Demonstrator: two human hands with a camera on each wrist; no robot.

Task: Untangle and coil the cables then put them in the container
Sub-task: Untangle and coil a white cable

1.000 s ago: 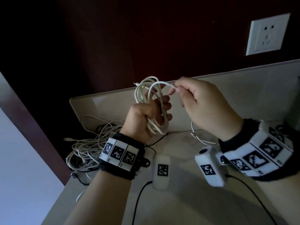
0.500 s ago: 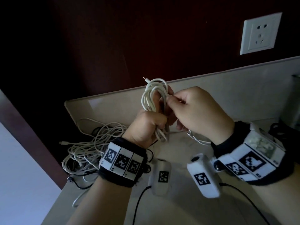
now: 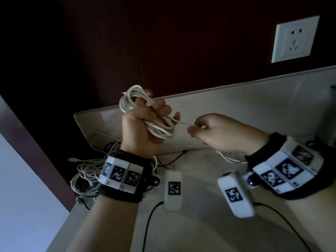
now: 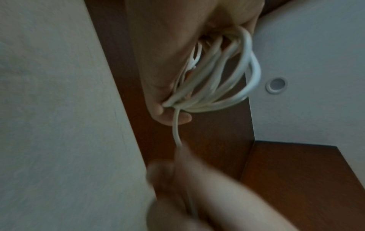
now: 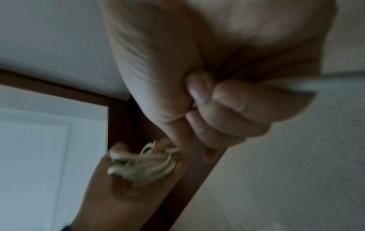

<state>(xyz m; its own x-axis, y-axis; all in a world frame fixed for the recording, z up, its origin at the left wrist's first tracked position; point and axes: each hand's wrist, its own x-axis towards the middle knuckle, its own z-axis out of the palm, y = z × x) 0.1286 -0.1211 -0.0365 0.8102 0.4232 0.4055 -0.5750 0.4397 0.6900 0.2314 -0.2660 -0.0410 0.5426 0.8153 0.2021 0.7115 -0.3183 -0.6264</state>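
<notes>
White cable coil point(image 3: 145, 113): gripped in left hand point(image 3: 140, 128), raised above the table point(image 3: 200, 224). Right hand point(image 3: 218, 131), half a second ago at the coil, now pinches the tail end and draws it taut rightward, probably cinching a wrap. Tangled cables point(image 3: 87, 171) remain uncoiled at the table's left edge; container not identifiable.

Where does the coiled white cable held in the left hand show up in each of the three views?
Head: the coiled white cable sits centre-left, gripped by the left hand.
Left wrist: upper centre-right, under the palm.
Right wrist: lower left of centre, blurred.
Shared landmark: the strand running to the right hand.
</notes>
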